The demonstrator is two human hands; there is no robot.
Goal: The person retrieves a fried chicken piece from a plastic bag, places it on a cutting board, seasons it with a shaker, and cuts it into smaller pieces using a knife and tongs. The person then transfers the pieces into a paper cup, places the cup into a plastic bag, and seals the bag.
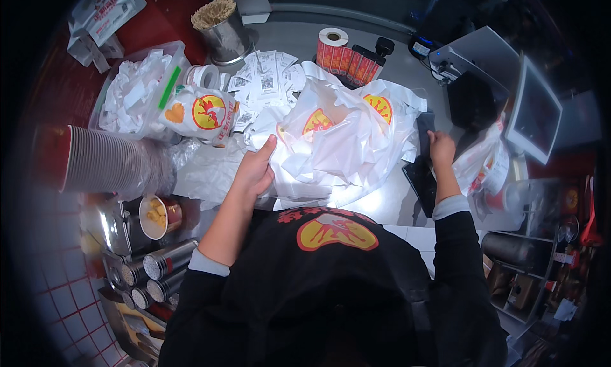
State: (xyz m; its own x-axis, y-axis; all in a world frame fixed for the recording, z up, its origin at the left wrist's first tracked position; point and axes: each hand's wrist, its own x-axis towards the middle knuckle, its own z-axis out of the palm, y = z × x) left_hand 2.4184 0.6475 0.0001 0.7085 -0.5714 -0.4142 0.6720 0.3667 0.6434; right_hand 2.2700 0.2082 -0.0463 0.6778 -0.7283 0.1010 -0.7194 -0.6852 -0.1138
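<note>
A pile of white plastic carrier bags (334, 143) with red and yellow logos lies on the grey counter (391, 205) in front of me. My left hand (261, 169) grips the left edge of the bags, its thumb on top. Over on the right, my right hand (441, 148) has curled fingers at a dark, flat item (424, 128) beside the bags; whether it holds that item I cannot tell. Just below this hand lies a black phone-like device (420, 188). A printed paper food bag (203, 114) stands left of the pile.
Stacked paper buckets (110, 162) and a plastic bin of crumpled bags (138, 90) stand at left. Behind are a metal canister of wooden sticks (226, 33), printed slips (267, 78) and a label roll (332, 45). A screen (534, 107) rises at right; metal shakers (164, 264) lie lower left.
</note>
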